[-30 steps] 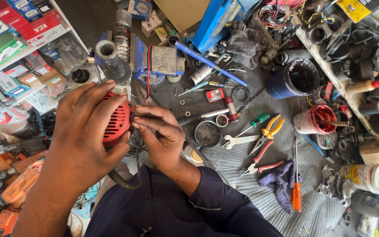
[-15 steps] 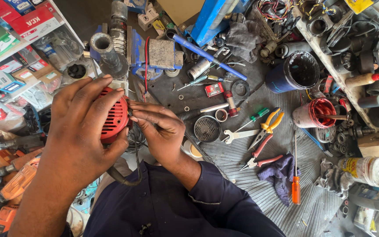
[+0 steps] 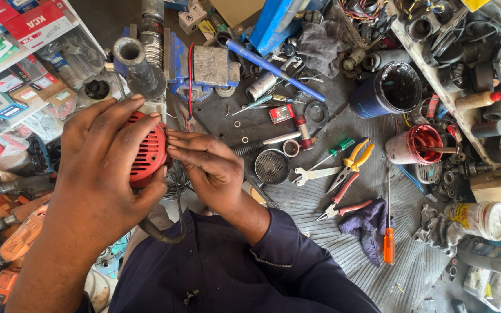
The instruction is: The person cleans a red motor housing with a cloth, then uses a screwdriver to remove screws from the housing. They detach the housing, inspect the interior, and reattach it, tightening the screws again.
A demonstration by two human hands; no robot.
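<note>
The left hand [image 3: 97,174] wraps around a red vented tool housing [image 3: 148,152], held above the cluttered tabletop [image 3: 320,197], while the right hand [image 3: 207,168] pinches at its edge; the housing looks rigid, fairly heavy and best gripped around its ribbed body.

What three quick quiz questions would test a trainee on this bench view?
1. True or false: the left hand is wrapped around the red vented cover.
2. Which lies nearer the yellow pliers: the spanner or the orange screwdriver?
3. Fill in: the right hand works at the cover's ____ edge, as seen in the picture.

Key: 1 true; 2 the spanner; 3 right.
</note>
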